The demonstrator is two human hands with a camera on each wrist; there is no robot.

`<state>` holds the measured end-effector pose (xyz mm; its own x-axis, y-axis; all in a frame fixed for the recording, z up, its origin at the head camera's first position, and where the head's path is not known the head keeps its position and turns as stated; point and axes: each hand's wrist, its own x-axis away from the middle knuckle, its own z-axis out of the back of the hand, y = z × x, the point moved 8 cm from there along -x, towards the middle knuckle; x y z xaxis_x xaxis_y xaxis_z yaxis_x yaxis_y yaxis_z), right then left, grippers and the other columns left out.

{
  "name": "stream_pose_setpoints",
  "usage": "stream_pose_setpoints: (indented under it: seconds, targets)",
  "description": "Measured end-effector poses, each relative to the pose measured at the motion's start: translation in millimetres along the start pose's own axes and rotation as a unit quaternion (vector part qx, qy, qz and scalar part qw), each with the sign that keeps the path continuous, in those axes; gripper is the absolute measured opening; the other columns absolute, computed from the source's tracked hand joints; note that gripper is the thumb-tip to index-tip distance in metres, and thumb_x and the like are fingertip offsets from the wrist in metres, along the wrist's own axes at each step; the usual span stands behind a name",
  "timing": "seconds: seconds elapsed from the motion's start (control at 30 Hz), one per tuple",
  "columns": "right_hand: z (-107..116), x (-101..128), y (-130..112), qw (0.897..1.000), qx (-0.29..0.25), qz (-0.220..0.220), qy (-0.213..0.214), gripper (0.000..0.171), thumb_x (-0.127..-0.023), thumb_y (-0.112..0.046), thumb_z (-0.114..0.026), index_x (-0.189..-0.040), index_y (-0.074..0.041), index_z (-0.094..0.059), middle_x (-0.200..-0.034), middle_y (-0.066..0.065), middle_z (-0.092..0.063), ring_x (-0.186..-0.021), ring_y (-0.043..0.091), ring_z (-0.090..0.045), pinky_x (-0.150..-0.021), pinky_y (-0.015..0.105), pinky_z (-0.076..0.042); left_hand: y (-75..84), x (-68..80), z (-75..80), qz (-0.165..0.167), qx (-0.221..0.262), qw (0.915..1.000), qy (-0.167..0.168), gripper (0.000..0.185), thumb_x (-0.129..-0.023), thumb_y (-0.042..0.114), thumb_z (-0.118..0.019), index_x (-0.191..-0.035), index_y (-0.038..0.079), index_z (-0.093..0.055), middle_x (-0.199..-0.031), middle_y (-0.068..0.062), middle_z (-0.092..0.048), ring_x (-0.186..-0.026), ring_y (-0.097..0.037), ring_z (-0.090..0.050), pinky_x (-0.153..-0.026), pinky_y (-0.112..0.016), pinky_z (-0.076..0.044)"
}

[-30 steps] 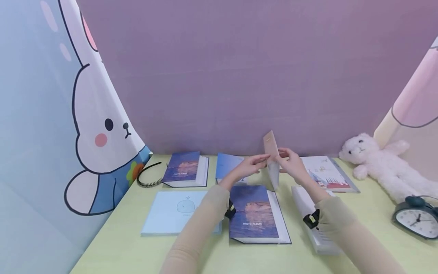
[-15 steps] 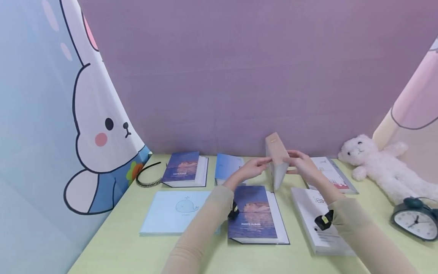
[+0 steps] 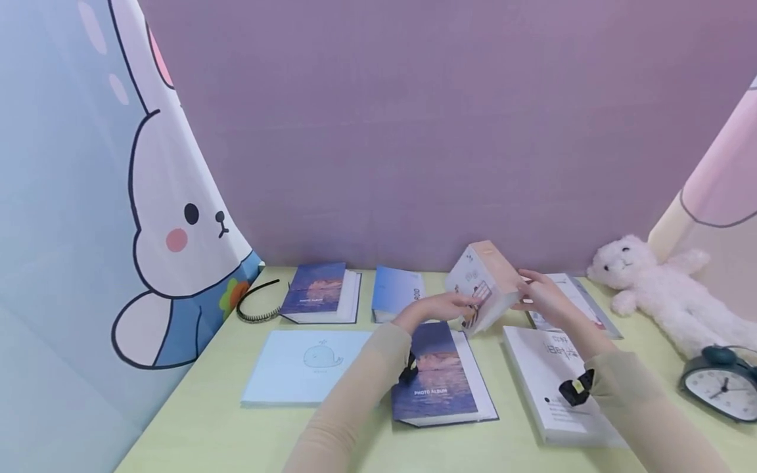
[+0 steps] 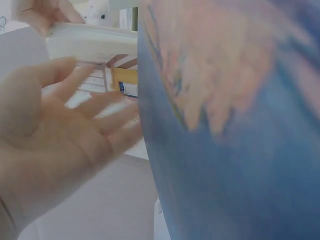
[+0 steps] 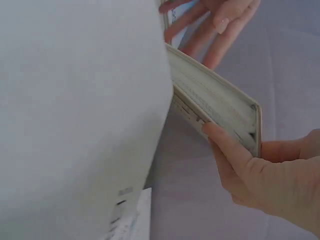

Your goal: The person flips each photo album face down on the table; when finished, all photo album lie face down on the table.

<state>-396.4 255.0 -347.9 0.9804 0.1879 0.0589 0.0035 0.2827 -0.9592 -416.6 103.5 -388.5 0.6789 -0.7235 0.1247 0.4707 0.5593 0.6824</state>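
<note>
A thick peach-covered book (image 3: 487,279) hangs tilted above the green table (image 3: 195,420), its front cover leaning left. My right hand (image 3: 541,295) grips its right side; the right wrist view shows the thumb (image 5: 225,145) pressed on the page edges of the book (image 5: 220,100). My left hand (image 3: 449,305) lies flat with straight fingers against the lower cover, palm up in the left wrist view (image 4: 55,140) under the book (image 4: 92,42). Below the hands lies a blue photo album (image 3: 440,374).
A white book (image 3: 556,387) lies under my right forearm. A pale blue whale book (image 3: 301,364), a second photo album (image 3: 319,289), a blue book (image 3: 396,292) and an illustrated book (image 3: 576,302) lie around. A headband (image 3: 257,302), plush toy (image 3: 662,289) and clock (image 3: 718,384) sit at the edges.
The peach book stood upright between both hands; it has tipped over to the left and come down a little, its cover now showing. My right hand shifted right.
</note>
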Motion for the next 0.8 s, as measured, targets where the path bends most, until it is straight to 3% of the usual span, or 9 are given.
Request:
stream_pose_setpoints:
  seconds: [0.17, 0.33, 0.43, 0.6, 0.7, 0.8]
  targets:
    - [7, -1, 15, 0.999, -0.036, -0.021, -0.002, 0.058, -0.097, -0.002, -0.021, -0.143, 0.012, 0.011, -0.144, 0.043, -0.009, -0.115, 0.031, -0.045, -0.097, 0.038, -0.049, -11.6, 4.9, -4.4, 0.045, 0.039, 0.9978, -0.031, 0.042, -0.101, 0.026, -0.039, -0.137, 0.006, -0.047, -0.133, -0.012, -0.053, -0.123, -0.023, -0.049, -0.104, -0.032, -0.04]
    - [10, -5, 29, 0.996, -0.071, -0.04, -0.022, 0.058, -0.096, -0.001, -0.016, -0.142, 0.01, 0.017, -0.147, 0.041, 0.003, -0.133, 0.047, -0.024, -0.106, 0.047, -0.036, -25.1, 9.6, -6.7, 0.093, 0.108, 0.9892, -0.037, 0.041, -0.101, 0.023, -0.041, -0.13, -0.003, -0.051, -0.119, -0.017, -0.06, -0.111, -0.024, -0.056, -0.1, -0.033, -0.042]
    - [10, -6, 32, 0.995, -0.079, -0.052, -0.029, 0.057, -0.096, -0.002, -0.014, -0.142, 0.009, 0.019, -0.147, 0.04, 0.006, -0.137, 0.049, -0.013, -0.107, 0.047, -0.034, -29.0, 8.7, -9.6, 0.1, 0.135, 0.9846, -0.046, 0.043, -0.101, 0.023, -0.04, -0.132, -0.006, -0.047, -0.115, -0.02, -0.062, -0.108, -0.024, -0.057, -0.097, -0.03, -0.044]
    - [10, -5, 34, 0.994, -0.062, -0.079, -0.034, 0.058, -0.095, 0.001, -0.016, -0.141, 0.011, 0.018, -0.145, 0.043, 0.002, -0.136, 0.049, -0.013, -0.105, 0.044, -0.037, -30.0, 5.8, -11.5, 0.1, 0.152, 0.9811, -0.065, 0.046, -0.101, 0.022, -0.04, -0.138, -0.006, -0.039, -0.117, -0.022, -0.061, -0.108, -0.024, -0.058, -0.089, -0.025, -0.046]
    - [6, -6, 37, 0.993, -0.061, -0.093, -0.05, 0.061, -0.092, 0.004, -0.018, -0.139, 0.013, 0.02, -0.145, 0.043, 0.004, -0.137, 0.049, -0.01, -0.109, 0.047, -0.032, -29.2, 5.0, -11.1, 0.107, 0.165, 0.9783, -0.066, 0.046, -0.101, 0.022, -0.039, -0.138, -0.005, -0.038, -0.11, -0.017, -0.061, -0.095, -0.016, -0.058, -0.079, -0.021, -0.045]
    - [3, -7, 40, 0.992, -0.054, -0.101, -0.057, 0.063, -0.091, 0.004, -0.022, -0.139, 0.016, 0.018, -0.143, 0.045, 0.005, -0.137, 0.05, -0.009, -0.111, 0.05, -0.026, -27.3, 6.0, -11.2, 0.114, 0.152, 0.9797, -0.064, 0.043, -0.102, 0.023, -0.038, -0.133, -0.006, -0.042, -0.098, -0.009, -0.054, -0.077, -0.01, -0.047, -0.069, -0.021, -0.041]
